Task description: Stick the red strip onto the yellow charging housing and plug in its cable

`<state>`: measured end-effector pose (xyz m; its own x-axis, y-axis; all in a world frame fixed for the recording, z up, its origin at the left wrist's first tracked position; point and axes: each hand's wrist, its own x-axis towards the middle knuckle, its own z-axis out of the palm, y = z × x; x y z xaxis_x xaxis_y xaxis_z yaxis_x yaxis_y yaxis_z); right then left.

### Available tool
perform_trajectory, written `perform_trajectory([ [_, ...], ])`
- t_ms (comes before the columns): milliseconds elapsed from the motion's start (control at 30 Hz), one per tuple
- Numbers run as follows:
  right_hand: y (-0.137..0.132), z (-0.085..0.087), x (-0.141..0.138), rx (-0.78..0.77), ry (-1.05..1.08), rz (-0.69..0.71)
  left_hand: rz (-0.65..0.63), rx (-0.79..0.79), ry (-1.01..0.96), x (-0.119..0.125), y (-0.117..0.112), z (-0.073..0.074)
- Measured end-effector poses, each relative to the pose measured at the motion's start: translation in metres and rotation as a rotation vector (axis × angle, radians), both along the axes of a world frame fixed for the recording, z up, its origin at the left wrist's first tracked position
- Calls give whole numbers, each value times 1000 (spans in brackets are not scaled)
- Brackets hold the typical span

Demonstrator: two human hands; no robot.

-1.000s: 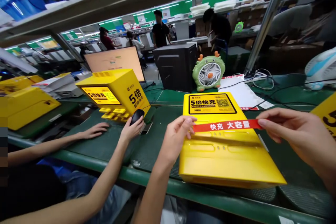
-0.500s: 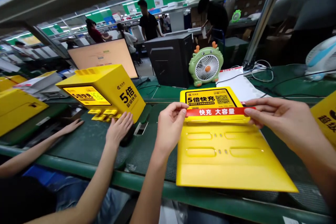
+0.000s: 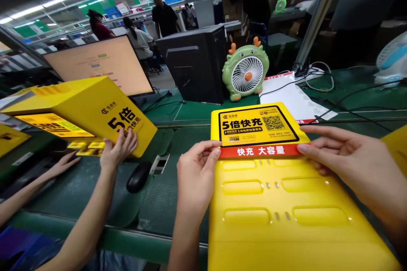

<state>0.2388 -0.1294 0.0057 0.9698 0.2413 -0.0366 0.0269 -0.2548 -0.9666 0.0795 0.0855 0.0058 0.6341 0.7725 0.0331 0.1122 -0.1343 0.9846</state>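
Note:
A red sticker strip with white lettering is stretched level between my two hands. My left hand pinches its left end between thumb and fingers, at the left edge of a yellow case. At the strip's right end, my right hand grips it with thumb and curled fingers. The strip lies across the case just under a black-and-yellow label with a QR code. Below the strip, the case's face has several raised oblong frames with small slots. Whether the strip touches the surface, I cannot tell.
At left, a co-worker's hand rests on another yellow case. A black mouse lies between us. Behind stand a monitor, a black computer tower, a green fan and white sheets with cables.
My view has moved closer to the yellow case. The strip, held in both hands, now sits lower, below the label it partly covered. The co-worker's case has tilted, and the hand there has shifted onto its side.

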Motion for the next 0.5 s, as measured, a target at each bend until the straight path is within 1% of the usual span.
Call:
perform_trajectory([
  [100,1,-7,1,5,17,-17,58,124,92,3,-4,-5],
  [233,-2,-21,4,15,-51,-11,106,309,81,3,-11,-10],
  [367,-4,-28,4,16,-122,-25,125,439,42,0,-15,-9],
  [500,-5,-31,5,6,-143,-19,140,525,45,-1,-17,-7],
])
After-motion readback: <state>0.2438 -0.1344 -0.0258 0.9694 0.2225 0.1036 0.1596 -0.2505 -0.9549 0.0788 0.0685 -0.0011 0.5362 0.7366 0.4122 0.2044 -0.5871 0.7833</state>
